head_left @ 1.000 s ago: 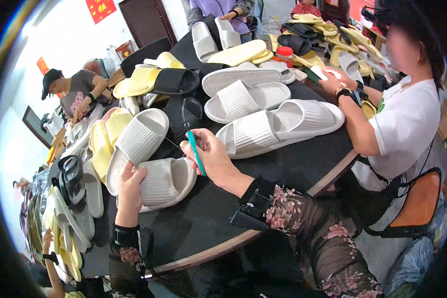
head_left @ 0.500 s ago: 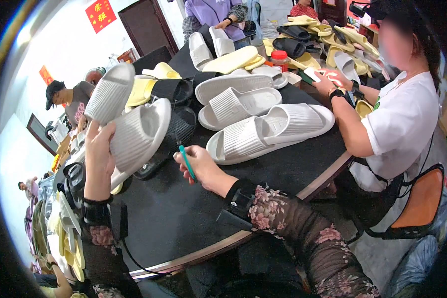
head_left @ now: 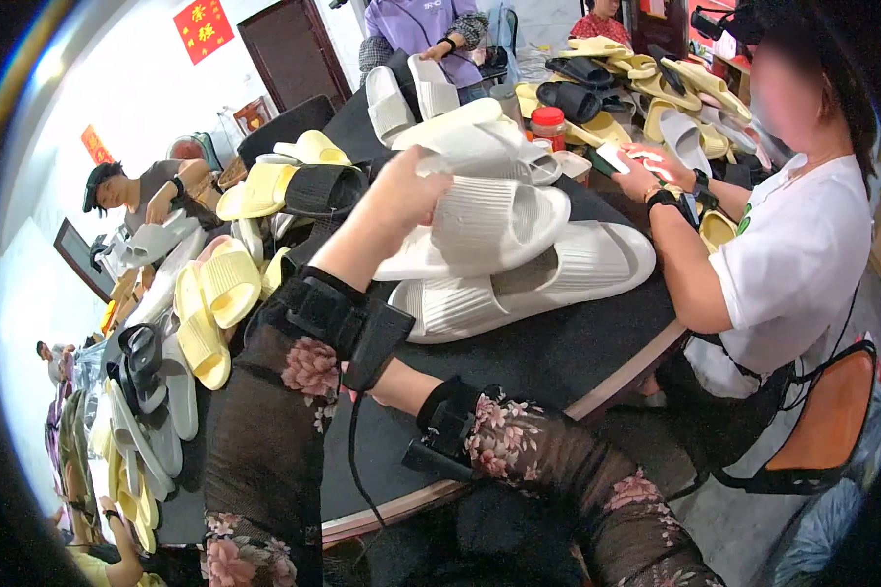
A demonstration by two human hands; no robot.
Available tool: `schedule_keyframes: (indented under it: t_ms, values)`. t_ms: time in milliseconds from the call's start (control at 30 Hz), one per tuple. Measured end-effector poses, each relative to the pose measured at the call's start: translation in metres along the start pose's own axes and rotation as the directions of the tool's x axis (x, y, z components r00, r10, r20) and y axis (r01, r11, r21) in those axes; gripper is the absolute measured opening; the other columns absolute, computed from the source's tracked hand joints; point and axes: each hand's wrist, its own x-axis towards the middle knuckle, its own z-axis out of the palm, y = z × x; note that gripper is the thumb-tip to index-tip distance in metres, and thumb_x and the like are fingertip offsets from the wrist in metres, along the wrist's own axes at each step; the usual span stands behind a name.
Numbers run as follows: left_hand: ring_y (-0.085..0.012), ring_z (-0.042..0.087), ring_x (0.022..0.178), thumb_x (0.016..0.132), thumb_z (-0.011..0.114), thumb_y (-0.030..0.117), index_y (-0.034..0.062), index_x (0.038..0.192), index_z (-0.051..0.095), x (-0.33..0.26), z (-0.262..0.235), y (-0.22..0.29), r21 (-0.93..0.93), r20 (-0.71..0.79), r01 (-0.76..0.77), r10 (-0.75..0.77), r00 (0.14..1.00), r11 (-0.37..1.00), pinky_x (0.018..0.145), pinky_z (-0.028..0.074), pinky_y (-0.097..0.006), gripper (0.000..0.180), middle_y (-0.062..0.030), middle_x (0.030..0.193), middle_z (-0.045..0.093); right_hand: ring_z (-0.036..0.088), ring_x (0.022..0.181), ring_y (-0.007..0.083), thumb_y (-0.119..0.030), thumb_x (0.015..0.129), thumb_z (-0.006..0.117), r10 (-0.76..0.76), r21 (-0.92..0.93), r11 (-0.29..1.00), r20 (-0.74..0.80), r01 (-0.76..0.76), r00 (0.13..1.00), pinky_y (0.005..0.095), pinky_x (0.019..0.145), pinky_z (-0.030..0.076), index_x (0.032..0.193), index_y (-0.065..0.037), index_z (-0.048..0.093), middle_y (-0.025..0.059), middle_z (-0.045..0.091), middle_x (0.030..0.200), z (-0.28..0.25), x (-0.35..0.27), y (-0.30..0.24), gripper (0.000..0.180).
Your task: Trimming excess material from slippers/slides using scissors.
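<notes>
Before me spreads the broad black-topped bench (head_left: 548, 362) with its pale curved edge, the largest thing here. At its right side sits a co-worker in a white short-sleeved shirt (head_left: 793, 240), both hands around something pale, an orange-and-black chair (head_left: 827, 411) just beside them. My left forearm, in a sheer black sleeve with pink flowers (head_left: 264, 421), reaches up and across in front of my right.

At the far end of the bench lies a heap of yellow, black and grey slides (head_left: 646, 83). To my left are yellow ribbed slides (head_left: 206, 303), and nearer the far middle a black ribbed slide (head_left: 323, 189). In front of me, two pale grey ribbed slides (head_left: 578, 259) lie nested on the bench.

Just above them in my view is a pair of pale grey slides with ribbed straps (head_left: 499, 220), the upper one blurred. My left hand (head_left: 406, 191) has that pair, its fingers curled closed on the near side; whether the lower slide touches those beneath, I cannot tell. My right hand (head_left: 398, 384) is mostly hidden behind my left cuff, so I cannot tell how far its fingers are open or what they hold. Beyond the pair stands a small red-lidded jar (head_left: 549, 127).
</notes>
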Motion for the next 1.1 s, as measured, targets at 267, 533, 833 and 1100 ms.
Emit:
schedule_keyframes:
  t_ms: [267, 533, 833, 1100]
  values:
    - [-0.0144, 0.059, 0.085, 0.084, 0.058, 0.016, -0.0036, 0.127, 0.047, -0.051, -0.073, -0.034, 0.113, -0.165, -0.008, 0.026, 0.986, 0.994, 0.074, 0.047, -0.026, 0.048, -0.0109, 0.099, 0.064, 0.053, 0.049, 0.0153, -0.023, 0.083, 0.062, 0.159, -0.237, 0.957, -0.056, -0.168, 0.986, 0.0263, 0.035, 0.038, 0.111, 0.001, 0.053, 0.0076, 0.058, 0.070, 0.013, 0.017, 0.009, 0.038]
    - [-0.0142, 0.060, 0.085, 0.087, 0.054, 0.011, -0.0049, 0.118, 0.051, -0.154, -0.186, -0.121, 0.062, -0.528, 0.015, 0.020, 0.849, 0.998, 0.073, 0.047, -0.024, 0.034, -0.0124, 0.099, 0.065, 0.052, 0.053, 0.0068, -0.028, 0.084, 0.064, 0.224, -0.337, 0.904, -0.149, -0.262, 0.963, 0.0200, 0.040, 0.041, 0.099, -0.002, 0.054, 0.0020, 0.054, 0.071, 0.013, 0.000, -0.019, 0.031]
    - [-0.0126, 0.058, 0.079, 0.084, 0.050, 0.007, -0.0058, 0.112, 0.054, -0.239, -0.276, -0.190, -0.014, -0.782, 0.131, -0.092, 0.617, 0.991, 0.069, 0.046, -0.024, 0.032, -0.0112, 0.095, 0.064, 0.051, 0.051, 0.0046, -0.028, 0.085, 0.063, 0.263, -0.402, 0.869, -0.120, -0.289, 0.957, 0.0179, 0.040, 0.041, 0.102, -0.004, 0.054, -0.0001, 0.054, 0.069, 0.021, 0.000, -0.018, 0.031]
    - [-0.0125, 0.058, 0.075, 0.086, 0.054, 0.014, -0.0056, 0.112, 0.053, -0.199, -0.270, -0.177, 0.023, -0.715, 0.073, -0.035, 0.698, 0.997, 0.063, 0.047, -0.024, 0.033, -0.0107, 0.090, 0.063, 0.051, 0.050, 0.0042, -0.027, 0.085, 0.065, 0.319, -0.415, 0.843, -0.128, -0.343, 0.939, 0.0179, 0.040, 0.041, 0.106, -0.003, 0.054, -0.0003, 0.054, 0.070, 0.022, 0.000, -0.016, 0.034]
